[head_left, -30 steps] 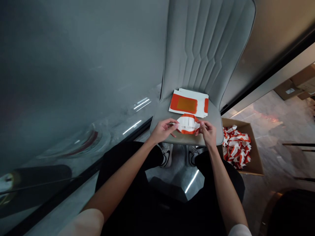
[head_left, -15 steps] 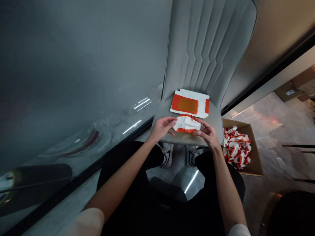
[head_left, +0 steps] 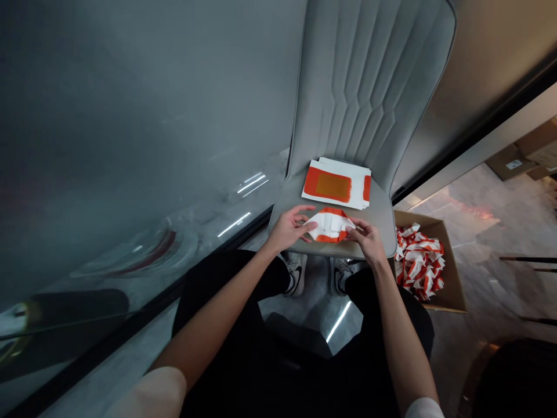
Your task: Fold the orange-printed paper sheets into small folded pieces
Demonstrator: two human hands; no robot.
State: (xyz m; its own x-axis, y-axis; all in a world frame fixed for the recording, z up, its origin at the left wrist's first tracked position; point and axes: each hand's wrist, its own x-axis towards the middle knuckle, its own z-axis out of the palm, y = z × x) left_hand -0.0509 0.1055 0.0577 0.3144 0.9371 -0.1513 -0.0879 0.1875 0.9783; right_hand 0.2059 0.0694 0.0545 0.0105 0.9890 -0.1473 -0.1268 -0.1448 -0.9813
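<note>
A folded piece of white and orange paper (head_left: 331,224) is held between my two hands above the front of the grey chair seat. My left hand (head_left: 289,227) pinches its left corner with the thumb on top. At the other end, my right hand (head_left: 368,237) grips the right corner, thumb on the near face. The paper has pointed ends and creases across its middle. Just behind it on the seat lies a stack of flat white sheets (head_left: 337,184), the top one printed with an orange block and a brownish rectangle.
The grey padded chair (head_left: 357,69) stands in front of me. To its right, a cardboard box (head_left: 455,278) on the floor holds many folded orange and white papers (head_left: 420,258). A glossy panel (head_left: 152,116) rises at left. More cartons (head_left: 509,162) sit far right.
The folded paper has flattened and moved slightly toward me, its pointed outline now clearer. My left thumb has shifted onto its left corner; my right hand has moved a little down and left.
</note>
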